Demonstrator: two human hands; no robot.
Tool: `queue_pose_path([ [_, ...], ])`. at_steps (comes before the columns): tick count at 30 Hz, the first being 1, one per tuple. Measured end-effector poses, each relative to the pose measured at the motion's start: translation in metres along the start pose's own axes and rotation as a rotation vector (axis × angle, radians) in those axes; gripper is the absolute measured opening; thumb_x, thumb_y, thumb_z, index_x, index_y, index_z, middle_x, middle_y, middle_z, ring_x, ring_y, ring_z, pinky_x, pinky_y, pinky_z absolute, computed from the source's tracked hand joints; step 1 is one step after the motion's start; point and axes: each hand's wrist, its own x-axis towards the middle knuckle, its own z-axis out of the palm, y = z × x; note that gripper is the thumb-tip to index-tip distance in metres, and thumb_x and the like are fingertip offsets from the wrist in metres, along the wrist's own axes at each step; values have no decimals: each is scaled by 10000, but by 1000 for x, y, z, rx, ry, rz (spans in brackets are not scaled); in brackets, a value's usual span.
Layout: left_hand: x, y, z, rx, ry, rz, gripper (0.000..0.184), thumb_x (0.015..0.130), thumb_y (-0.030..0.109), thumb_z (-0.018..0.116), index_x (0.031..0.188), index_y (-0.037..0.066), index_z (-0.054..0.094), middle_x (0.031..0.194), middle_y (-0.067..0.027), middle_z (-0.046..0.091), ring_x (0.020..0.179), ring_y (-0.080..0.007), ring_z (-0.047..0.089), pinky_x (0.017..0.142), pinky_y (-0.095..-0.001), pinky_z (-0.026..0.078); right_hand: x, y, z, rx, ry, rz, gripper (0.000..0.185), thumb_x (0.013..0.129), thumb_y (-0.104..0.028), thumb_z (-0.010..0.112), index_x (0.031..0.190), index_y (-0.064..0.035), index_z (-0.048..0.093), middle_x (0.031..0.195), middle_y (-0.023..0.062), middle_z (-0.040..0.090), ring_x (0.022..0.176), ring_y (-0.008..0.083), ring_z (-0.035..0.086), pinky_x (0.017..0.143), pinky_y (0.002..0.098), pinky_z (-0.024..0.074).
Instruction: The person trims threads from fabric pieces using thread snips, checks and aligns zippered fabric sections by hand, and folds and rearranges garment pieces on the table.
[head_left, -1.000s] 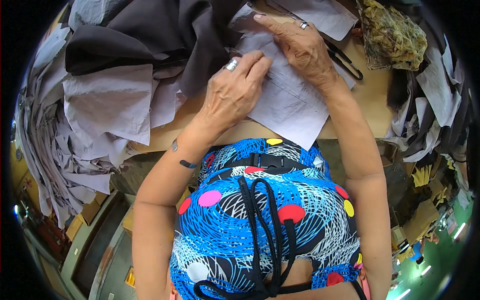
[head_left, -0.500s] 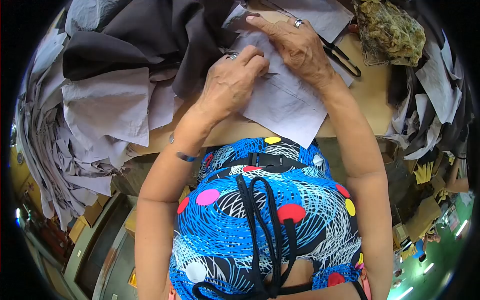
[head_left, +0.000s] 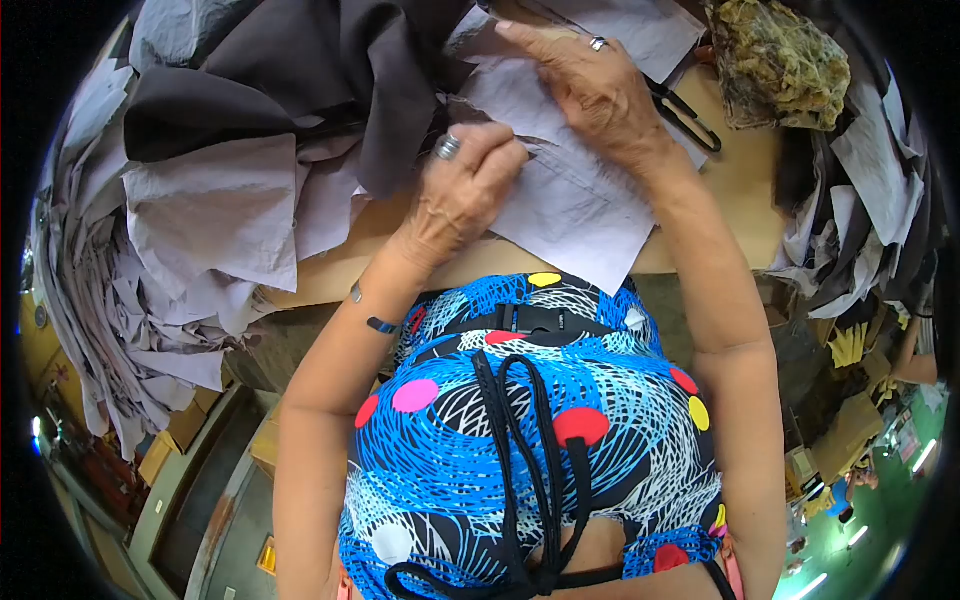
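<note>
My left hand [head_left: 468,185], with a ring, is closed with curled fingers over a light grey cloth piece [head_left: 575,215] with a dark frayed edge. What the fingertips hold is hidden beneath them. My right hand [head_left: 605,100], also ringed, lies on the upper part of that cloth, its index finger stretched to the left. Just left of my left hand is a bunched dark brown cloth [head_left: 270,75]. Beside my right wrist lies a black-handled tool [head_left: 688,122], probably scissors or snips; its other end is covered.
A wooden table [head_left: 745,190] carries the work. A thick pile of grey cloth pieces [head_left: 80,260] hangs over its left side, more cloth [head_left: 880,180] over the right. A rough yellowish-brown block [head_left: 780,65] sits at the back right.
My left hand has come down a little toward my body and turned, fingers still curled. My right hand has stayed almost in place on the cloth.
</note>
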Motion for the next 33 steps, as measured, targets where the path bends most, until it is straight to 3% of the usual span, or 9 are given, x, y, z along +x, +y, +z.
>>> queue_pose_path([
  [2, -3, 3, -5, 81, -70, 68, 240, 705, 21, 613, 940, 71, 601, 953, -73, 548, 839, -250, 561, 732, -350, 478, 1, -7, -8, -8, -52, 126, 557, 772, -5, 596, 1284, -212, 525, 1060, 24, 654, 881, 198, 623, 734, 349, 442],
  [4, -5, 4, -7, 139, -96, 121, 321, 644, 30, 603, 963, 70, 606, 970, -61, 553, 850, -228, 566, 750, -344, 478, -1, -7, -7, 3, -14, 79, 554, 772, 5, 594, 1279, -210, 528, 1132, 26, 631, 958, 204, 616, 752, 351, 443],
  [8, -8, 5, -6, 165, -113, 120, 309, 666, 52, 598, 973, 82, 609, 990, -50, 560, 872, -215, 570, 766, -333, 476, -2, -2, -7, 50, -38, 66, 539, 778, 29, 581, 1268, -192, 534, 1210, 32, 597, 1071, 209, 589, 780, 340, 439],
  [19, -6, 4, -9, 262, -179, 204, 275, 706, 126, 566, 976, 102, 611, 1173, -24, 571, 909, -177, 563, 801, -320, 469, -4, -1, -5, 40, 12, -10, 494, 794, 25, 575, 1248, -167, 551, 1181, 37, 613, 1052, 209, 596, 792, 322, 437],
  [28, -6, 7, -4, 257, -119, 113, 284, 704, 86, 592, 988, 106, 582, 1168, -44, 576, 888, -180, 575, 780, -315, 480, -5, -1, -4, 23, 9, -7, 489, 802, 8, 579, 1249, -189, 556, 1160, 28, 625, 1039, 196, 601, 773, 314, 435],
  [33, -7, 4, -9, 310, -182, 237, 293, 720, 110, 579, 1012, 134, 565, 1214, -27, 567, 924, -164, 572, 790, -305, 486, -6, 1, -3, 20, 4, -8, 484, 808, -9, 581, 1253, -197, 554, 1165, 27, 624, 1040, 193, 602, 777, 319, 433],
])
